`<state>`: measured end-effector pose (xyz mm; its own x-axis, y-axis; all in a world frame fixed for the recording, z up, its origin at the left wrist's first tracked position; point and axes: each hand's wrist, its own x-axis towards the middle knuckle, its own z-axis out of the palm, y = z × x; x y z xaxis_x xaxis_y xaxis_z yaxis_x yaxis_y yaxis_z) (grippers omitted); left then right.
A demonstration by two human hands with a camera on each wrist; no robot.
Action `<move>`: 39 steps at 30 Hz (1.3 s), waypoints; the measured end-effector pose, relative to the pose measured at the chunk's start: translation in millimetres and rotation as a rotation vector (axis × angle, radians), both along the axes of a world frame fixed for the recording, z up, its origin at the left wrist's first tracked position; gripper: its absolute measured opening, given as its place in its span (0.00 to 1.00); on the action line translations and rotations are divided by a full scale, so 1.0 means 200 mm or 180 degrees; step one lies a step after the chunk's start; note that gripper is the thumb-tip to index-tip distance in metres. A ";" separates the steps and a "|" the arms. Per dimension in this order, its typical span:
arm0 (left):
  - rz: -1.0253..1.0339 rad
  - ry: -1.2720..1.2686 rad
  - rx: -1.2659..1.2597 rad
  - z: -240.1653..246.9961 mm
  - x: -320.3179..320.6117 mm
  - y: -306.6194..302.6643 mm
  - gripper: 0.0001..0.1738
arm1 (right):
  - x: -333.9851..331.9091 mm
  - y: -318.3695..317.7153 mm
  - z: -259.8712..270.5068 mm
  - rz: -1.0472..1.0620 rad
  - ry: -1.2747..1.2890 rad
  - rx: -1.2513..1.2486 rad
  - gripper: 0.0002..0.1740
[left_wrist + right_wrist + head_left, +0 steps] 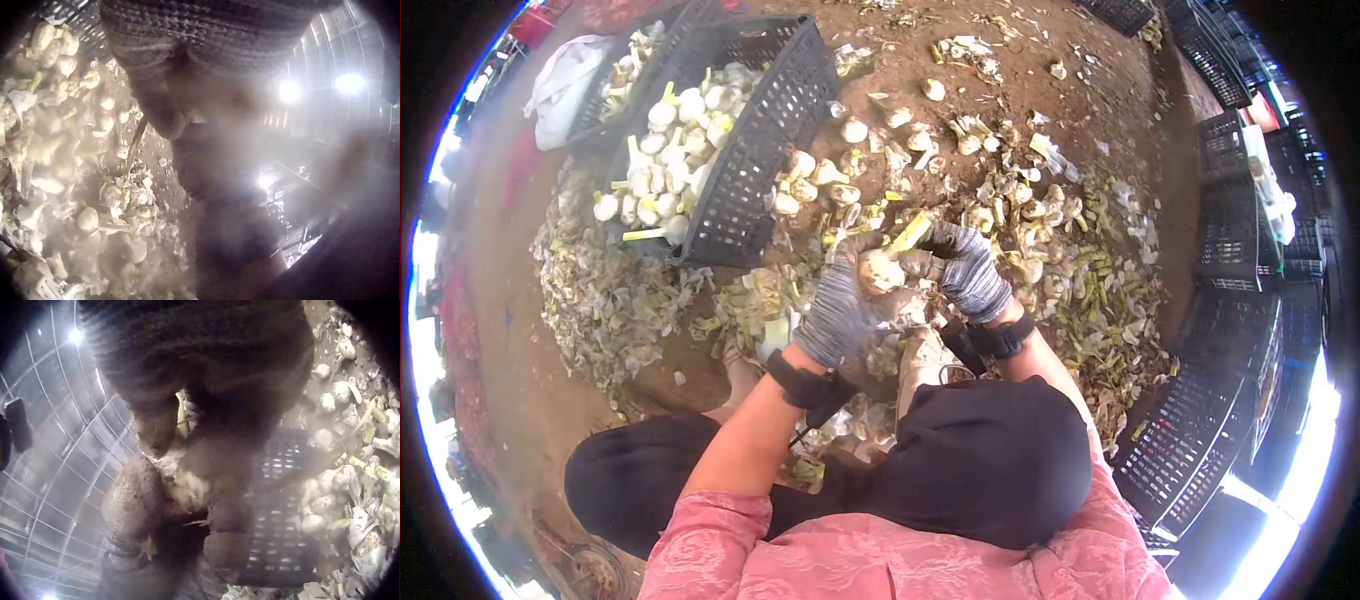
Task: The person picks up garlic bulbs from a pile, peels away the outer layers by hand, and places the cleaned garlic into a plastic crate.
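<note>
Between both gloved hands, in front of the knees, is a garlic bulb (881,272) with a short yellow-green stem tilted up to the right. My left hand (838,308), in a grey knit glove, grips the bulb from its left side. My right hand (973,272), gloved alike, has its fingers curled at the bulb's right side and stem. In the right wrist view the pale bulb (186,487) shows between the dark glove fingers of both hands. The left wrist view is hazy, and the left glove (206,37) hides most of the bulb there.
A black plastic crate (750,160) of trimmed garlic bulbs (675,150) stands front left, a white bag (568,90) beyond it. Loose garlic (830,172) lies on the dirt ahead. Peelings (1090,290) heap around the feet. More black crates (1190,440) line the right side.
</note>
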<state>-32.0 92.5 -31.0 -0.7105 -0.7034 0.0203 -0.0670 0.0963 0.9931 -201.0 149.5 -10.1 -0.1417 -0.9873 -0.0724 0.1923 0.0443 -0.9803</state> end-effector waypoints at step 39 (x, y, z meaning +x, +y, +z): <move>-0.0182 0.0332 0.0360 0.03 0.07 -0.06 0.30 | -0.01 0.02 0.11 -0.0030 0.1012 -0.0369 0.23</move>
